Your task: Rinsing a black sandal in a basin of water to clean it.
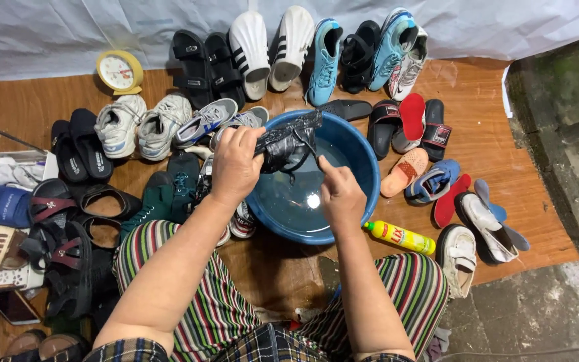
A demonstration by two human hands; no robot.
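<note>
Wooden flooring (48,100) is covered with shoes around a blue basin (363,161) of water. Over the basin, a black sandal (289,144) is gripped by the left hand (236,164); the right hand (340,194) is pinched on its strap.

Floor: brown wood-look sheet (484,144), worn at the edges.
Right side: bare grey concrete (564,100).
Back: white plastic sheeting (68,30).

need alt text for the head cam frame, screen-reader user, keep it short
Seen from above, a seated person's left hand holds a wet dark sandal over a blue basin of water while the right hand works at it. Many shoes, sandals and slippers lie around on the wooden floor, with a yellow bottle and a small yellow clock.
</note>
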